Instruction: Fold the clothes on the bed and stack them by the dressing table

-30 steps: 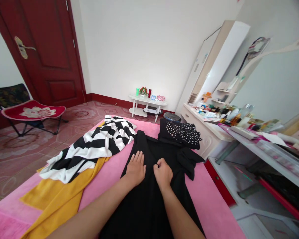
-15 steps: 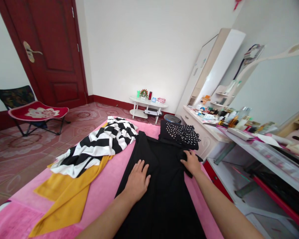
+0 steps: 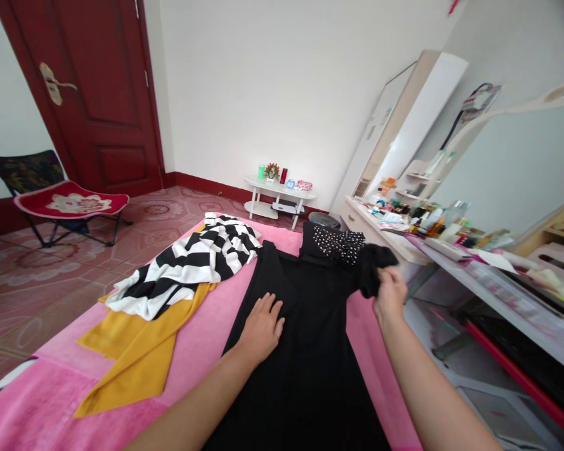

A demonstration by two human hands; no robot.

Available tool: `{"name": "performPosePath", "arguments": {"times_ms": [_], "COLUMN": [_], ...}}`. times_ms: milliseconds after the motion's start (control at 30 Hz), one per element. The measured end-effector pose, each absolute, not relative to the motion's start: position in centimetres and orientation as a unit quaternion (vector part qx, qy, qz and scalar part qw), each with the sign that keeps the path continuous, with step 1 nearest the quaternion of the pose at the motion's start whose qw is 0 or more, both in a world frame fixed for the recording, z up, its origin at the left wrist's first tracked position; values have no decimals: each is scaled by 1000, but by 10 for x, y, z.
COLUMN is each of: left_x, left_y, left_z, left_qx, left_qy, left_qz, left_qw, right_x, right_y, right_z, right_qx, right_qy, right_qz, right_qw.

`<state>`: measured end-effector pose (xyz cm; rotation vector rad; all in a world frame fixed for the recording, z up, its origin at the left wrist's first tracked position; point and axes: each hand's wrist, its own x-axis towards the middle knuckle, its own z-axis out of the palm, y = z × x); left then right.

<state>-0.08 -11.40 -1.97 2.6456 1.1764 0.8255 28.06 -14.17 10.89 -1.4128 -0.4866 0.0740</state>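
A long black garment [image 3: 310, 338], perhaps a dress, lies spread over the pink bed cover [image 3: 207, 351]. My left hand [image 3: 262, 326] rests flat on its left side with the fingers stretched out. At the right, my right hand [image 3: 389, 291] is closed on the garment's bunched black sleeve [image 3: 375, 266] and holds it up off the bed. Just beyond the garment is a folded black piece with white dots [image 3: 336, 243]. To the left lie a black-and-white striped garment [image 3: 192, 263] and, partly under it, a mustard-yellow garment [image 3: 136, 357].
A cluttered dressing table [image 3: 404, 241] with a mirror [image 3: 521, 169] and shelving runs along the right. A small white table [image 3: 282, 188] stands by the far wall. On the left are a red folding chair [image 3: 73, 199] and a dark red door [image 3: 91, 94].
My right hand has lifted the black sleeve from the bed and moved it up and to the right. My left hand stays flat on the garment.
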Motion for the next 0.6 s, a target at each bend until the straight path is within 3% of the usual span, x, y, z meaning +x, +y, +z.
{"name": "performPosePath", "arguments": {"times_ms": [67,133,200,433,600], "left_x": [-2,-4,-5,-3,0], "left_y": [-114,-113,-112,-112,-107], "left_z": [-21,-21,-22,-20,-4], "left_qx": [880,882,885,858,835], "left_qy": [374,356,338,361,436], "left_qz": [285,296,306,348,333], "left_qw": [71,84,100,111,32], "right_x": [241,206,185,212,225], "right_y": [-148,-166,-193,-301,-359], "right_z": [130,143,140,31,-7], "right_qx": [-629,-570,-555,-765,-807], "right_qy": [-337,-550,-637,-580,-551], "right_qz": [121,270,319,98,83], "right_qw": [690,548,430,262,197]}}
